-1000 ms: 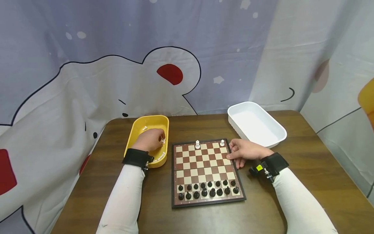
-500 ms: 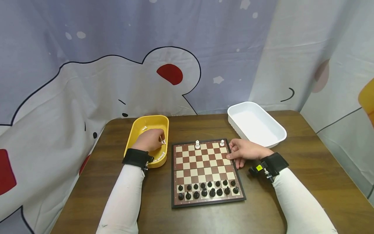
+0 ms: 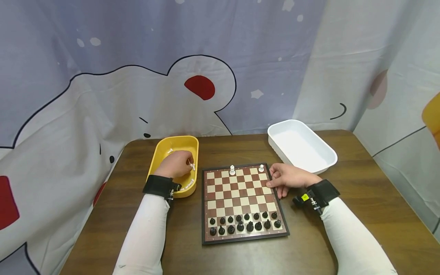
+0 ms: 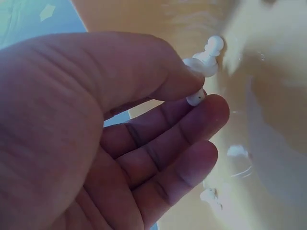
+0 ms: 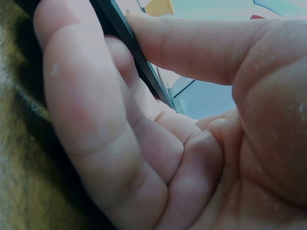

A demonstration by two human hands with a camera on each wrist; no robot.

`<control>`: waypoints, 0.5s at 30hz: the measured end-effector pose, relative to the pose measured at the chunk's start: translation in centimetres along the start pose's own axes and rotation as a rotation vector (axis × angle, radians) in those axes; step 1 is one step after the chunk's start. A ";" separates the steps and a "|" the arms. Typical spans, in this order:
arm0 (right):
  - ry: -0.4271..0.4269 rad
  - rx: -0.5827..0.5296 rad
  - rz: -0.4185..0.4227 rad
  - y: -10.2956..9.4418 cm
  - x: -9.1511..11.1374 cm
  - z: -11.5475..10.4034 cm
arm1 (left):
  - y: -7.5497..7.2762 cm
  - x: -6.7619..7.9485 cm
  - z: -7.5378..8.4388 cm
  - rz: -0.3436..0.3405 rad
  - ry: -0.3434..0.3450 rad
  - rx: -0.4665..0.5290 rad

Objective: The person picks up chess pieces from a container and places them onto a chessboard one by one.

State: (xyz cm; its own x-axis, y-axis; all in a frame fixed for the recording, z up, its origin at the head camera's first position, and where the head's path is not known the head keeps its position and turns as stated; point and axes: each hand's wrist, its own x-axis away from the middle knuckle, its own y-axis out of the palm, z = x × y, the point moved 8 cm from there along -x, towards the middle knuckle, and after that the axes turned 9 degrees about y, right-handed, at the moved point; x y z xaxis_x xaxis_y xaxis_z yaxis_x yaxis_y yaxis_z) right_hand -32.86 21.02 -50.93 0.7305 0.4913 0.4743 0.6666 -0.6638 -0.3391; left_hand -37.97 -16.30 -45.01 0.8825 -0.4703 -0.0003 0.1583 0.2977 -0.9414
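My left hand (image 3: 174,163) reaches into the yellow tray (image 3: 153,160) at the left. Its thumb and fingers pinch a small white chess piece (image 4: 195,99), mostly covered by the thumb. Right beside the thumb tip, another white piece with a round head (image 4: 215,45) lies against the tray. My right hand (image 3: 292,178) grips the right edge of the chessboard (image 3: 237,198), thumb on top and the other fingers at the side and below. The board's dark rim (image 5: 132,40) runs between them in the right wrist view. Two white pieces, one of them a rook-like piece (image 3: 232,170), stand on the far row.
Black chess pieces (image 3: 249,226) fill the two near rows of the board. More white pieces (image 3: 187,184) lie along the yellow tray's near right side. A white tray (image 3: 302,147) stands behind my right hand, on the brown wooden table (image 3: 233,147). A patterned curtain hangs behind.
My left hand shifts only slightly within the yellow tray, the white pieces at its fingertips moving a little. The right hand and the chessboard stay where they were.
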 end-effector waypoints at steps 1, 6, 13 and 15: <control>0.000 -0.001 0.000 0.0 0.0 0.0 | -0.1 0.0 0.0 0.005 -0.001 0.005; 0.005 -0.011 0.001 -0.1 -0.1 0.1 | -0.4 0.0 0.3 0.026 0.015 0.020; 0.013 -0.021 0.006 -0.1 -0.1 0.2 | -1.0 0.0 0.3 0.059 0.028 0.023; 0.014 -0.018 0.009 -0.1 -0.1 0.2 | -1.2 0.0 0.2 0.069 0.022 0.026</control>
State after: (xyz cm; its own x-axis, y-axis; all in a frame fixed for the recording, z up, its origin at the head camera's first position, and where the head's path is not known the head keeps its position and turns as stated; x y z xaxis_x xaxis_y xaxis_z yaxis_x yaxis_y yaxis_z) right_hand -32.96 21.13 -51.10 0.7346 0.4772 0.4823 0.6568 -0.6786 -0.3289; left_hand -38.08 -16.45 -43.82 0.8819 -0.4658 -0.0730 0.1088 0.3517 -0.9298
